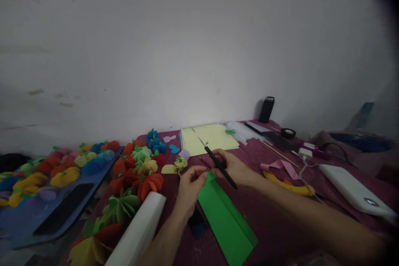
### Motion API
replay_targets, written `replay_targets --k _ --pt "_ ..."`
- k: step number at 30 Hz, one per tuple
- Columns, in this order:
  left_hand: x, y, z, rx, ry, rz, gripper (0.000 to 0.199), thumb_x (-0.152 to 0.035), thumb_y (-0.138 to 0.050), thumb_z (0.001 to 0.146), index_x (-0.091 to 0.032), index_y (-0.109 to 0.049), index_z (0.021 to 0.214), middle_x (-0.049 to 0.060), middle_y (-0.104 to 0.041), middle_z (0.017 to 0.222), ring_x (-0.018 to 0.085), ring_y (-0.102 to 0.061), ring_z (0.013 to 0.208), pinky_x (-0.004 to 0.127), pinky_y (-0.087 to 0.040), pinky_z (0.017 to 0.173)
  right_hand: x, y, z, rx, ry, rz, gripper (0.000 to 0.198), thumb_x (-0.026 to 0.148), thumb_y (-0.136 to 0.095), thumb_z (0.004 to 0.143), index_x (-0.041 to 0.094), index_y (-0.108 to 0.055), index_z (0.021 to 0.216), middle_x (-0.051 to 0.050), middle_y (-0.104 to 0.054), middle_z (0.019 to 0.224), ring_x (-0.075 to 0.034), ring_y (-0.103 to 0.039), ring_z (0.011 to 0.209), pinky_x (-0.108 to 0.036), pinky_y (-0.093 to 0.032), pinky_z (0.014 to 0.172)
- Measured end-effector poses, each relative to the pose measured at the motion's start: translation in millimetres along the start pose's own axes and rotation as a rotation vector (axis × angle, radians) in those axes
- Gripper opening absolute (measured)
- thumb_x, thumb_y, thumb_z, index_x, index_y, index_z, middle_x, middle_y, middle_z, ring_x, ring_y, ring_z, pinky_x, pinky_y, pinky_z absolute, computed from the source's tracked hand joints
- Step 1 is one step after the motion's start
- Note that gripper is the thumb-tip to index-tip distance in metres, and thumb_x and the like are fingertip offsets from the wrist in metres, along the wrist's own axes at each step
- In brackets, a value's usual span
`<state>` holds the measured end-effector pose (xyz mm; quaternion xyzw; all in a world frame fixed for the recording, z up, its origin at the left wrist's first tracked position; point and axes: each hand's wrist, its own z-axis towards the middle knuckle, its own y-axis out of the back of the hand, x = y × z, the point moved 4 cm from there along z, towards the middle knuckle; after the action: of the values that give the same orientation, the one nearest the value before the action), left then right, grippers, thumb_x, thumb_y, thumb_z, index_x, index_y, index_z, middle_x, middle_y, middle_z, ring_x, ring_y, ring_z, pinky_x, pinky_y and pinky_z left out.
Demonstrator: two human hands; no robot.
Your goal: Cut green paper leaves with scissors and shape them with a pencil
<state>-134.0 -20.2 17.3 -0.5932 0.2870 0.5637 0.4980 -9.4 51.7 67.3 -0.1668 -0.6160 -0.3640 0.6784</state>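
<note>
My right hand point(232, 165) is closed around a slim tool with a black handle point(220, 167) and a narrow pointed metal tip, tilted up to the left; I cannot tell its exact kind. Beside it, my left hand point(190, 185) pinches at the far end of a folded strip of bright green paper point(222, 216). The strip runs from the fingertips towards me over the dark red cloth. A small green bit shows between the two hands. Just beyond my left hand lie a yellowish paper tuft point(181, 163) and a pale yellow paper piece point(168, 169).
Colourful paper pumpkins point(149, 185) crowd the left, beside a white roll point(140, 228) and a blue board point(102, 166). Pale yellow sheets point(202, 139) lie at the back. On the right are a power bank point(352, 187), pink ribbon point(282, 167), yellow-handled item point(289, 186), black tape point(287, 133) and black bottle point(267, 110).
</note>
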Motion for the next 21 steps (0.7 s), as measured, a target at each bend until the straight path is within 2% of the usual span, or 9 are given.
replay_targets --k 3,5,11,18,21 --pt "4 -4 -1 0.134 0.065 0.121 0.018 -0.029 -0.075 0.064 -0.014 -0.067 0.068 0.000 -0.060 0.059 0.010 -0.049 0.054 0.020 -0.035 0.051 5 -1 -4 0.069 0.052 0.004 0.041 0.012 -0.064 0.059 0.016 -0.051 0.098 0.001 -0.056 0.079 -0.013 -0.053 0.069 -0.025 -0.040 0.060" --pt "6 -4 -1 0.173 0.088 0.169 0.019 -0.030 -0.074 0.065 -0.013 -0.067 0.063 0.000 -0.058 0.055 0.009 -0.046 0.050 0.020 -0.033 0.048 7 -1 -6 0.089 0.080 0.018 0.044 0.012 -0.064 0.060 0.014 -0.052 0.102 -0.002 -0.058 0.085 -0.015 -0.055 0.075 -0.027 -0.042 0.065" --pt "7 -1 0 0.069 0.085 0.036 0.021 -0.033 -0.076 0.065 -0.014 -0.067 0.067 -0.001 -0.060 0.059 0.009 -0.048 0.053 0.020 -0.035 0.051 3 3 -13 0.048 0.054 0.058 0.041 0.015 -0.064 0.064 0.015 -0.052 0.103 0.001 -0.057 0.079 -0.013 -0.053 0.069 -0.025 -0.040 0.060" --pt "13 -1 -2 0.057 0.127 -0.007 0.025 -0.036 -0.077 0.065 -0.013 -0.068 0.070 0.000 -0.061 0.060 0.009 -0.049 0.053 0.020 -0.037 0.051 -17 0 -9 -0.036 0.091 0.033 0.039 0.011 -0.060 0.064 0.017 -0.052 0.101 0.001 -0.059 0.082 -0.013 -0.054 0.072 -0.024 -0.041 0.062" --pt "14 0 -1 0.061 0.118 0.000 0.025 -0.037 -0.076 0.068 -0.012 -0.070 0.073 0.001 -0.062 0.062 0.010 -0.051 0.055 0.021 -0.038 0.053 -13 0 -5 -0.046 0.103 0.023 0.043 0.010 -0.061 0.064 0.018 -0.051 0.105 0.001 -0.059 0.085 -0.014 -0.054 0.075 -0.025 -0.042 0.065"
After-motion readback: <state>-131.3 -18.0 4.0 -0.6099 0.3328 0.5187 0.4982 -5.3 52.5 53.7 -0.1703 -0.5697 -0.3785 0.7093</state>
